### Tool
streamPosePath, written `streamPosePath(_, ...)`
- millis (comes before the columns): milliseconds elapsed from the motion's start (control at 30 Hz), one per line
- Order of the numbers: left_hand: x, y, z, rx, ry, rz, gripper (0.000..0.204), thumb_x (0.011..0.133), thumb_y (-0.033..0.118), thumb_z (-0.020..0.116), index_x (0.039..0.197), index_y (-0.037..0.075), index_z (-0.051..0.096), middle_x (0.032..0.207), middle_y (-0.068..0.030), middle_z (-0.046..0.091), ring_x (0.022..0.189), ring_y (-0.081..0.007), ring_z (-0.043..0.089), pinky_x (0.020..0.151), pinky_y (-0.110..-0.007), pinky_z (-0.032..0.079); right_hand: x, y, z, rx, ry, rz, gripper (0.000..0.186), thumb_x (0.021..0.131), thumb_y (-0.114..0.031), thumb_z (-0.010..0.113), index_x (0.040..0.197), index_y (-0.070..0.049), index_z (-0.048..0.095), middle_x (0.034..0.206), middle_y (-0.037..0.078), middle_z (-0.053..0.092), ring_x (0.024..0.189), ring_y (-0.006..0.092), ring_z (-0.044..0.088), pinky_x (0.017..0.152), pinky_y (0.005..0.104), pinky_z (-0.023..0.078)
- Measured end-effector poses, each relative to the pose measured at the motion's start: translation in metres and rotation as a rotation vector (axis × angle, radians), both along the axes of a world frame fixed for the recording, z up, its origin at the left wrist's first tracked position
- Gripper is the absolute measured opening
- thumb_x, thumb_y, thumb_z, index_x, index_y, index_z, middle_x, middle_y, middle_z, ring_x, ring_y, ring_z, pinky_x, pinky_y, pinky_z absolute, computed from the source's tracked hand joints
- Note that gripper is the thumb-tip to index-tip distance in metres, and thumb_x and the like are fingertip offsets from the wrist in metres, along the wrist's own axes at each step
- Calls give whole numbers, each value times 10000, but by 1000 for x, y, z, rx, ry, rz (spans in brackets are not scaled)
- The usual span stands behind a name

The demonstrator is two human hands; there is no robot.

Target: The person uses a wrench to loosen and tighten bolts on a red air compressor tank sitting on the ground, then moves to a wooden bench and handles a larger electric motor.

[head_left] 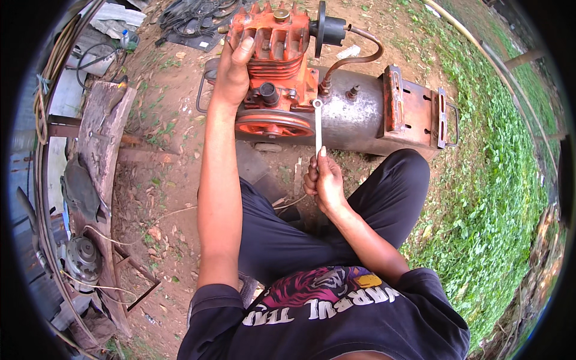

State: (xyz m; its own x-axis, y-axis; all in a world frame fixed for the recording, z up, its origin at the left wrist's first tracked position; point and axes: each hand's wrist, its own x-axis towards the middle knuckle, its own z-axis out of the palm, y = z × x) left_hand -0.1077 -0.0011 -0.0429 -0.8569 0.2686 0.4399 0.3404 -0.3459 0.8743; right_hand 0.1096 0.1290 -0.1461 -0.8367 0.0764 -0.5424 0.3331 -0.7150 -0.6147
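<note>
"One wrench (318, 129) in my feed. Which way does it lie?"

"Its long axis runs 12 to 6 o'clock, ring end (318, 109) at 12 from my right hand (329, 183). That hand is curled tight around the lower end, thumb laid up along the shaft."

"And my left hand (232, 78)?"

"Between 10 and 11 from the right one, thumb on the fins of the red pump (276, 67). Its fingers are hidden, so I can't tell how far they close or what they hold."

"Which is nearer the ring end?"

"My right, and it alone has the wrench. I'd judge any move by ring to pump: the ring shows just beside the corner of the pump's base, the pump's body at 11. Whether it's seated on a bolt, I can't make out from here."

"Edges?"

"The pulley (273, 125) has its rim just beside the shaft at 9, so I'd reckon on little room there. The copper pipe (363, 57) comes down near the ring at 1. Toward 3 looks freer: the tank (360, 114), lying roughly 9 to 3, carries a fitting (353, 92), then a slotted bracket (393, 105) well apart."

"Lower?"

"A knee (411, 171) at 3 from my right hand; I'd mind it on a wide pull."
</note>
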Motion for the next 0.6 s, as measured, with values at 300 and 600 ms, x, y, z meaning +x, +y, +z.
streamPosePath(300,-1,-1,-1,-21,70,2,654,927,394,510,1420,-11,367,1418,-103,438,1313,-208,390,1102,-351,276,-12,-3,15,7,-97,29,420,1014,-478,409,851,-91,435,606,-22,320,422,88,239,394,261,216)
streamPosePath(600,3,-7,0,-4,73,-59,640,971,368,510,1448,-15,321,1445,-121,409,1324,-206,385,1106,-338,278,-18,-16,30,-147,-167,-34,408,1000,-484,441,843,-107,425,601,-51,260,473,83,216,439,247,208)
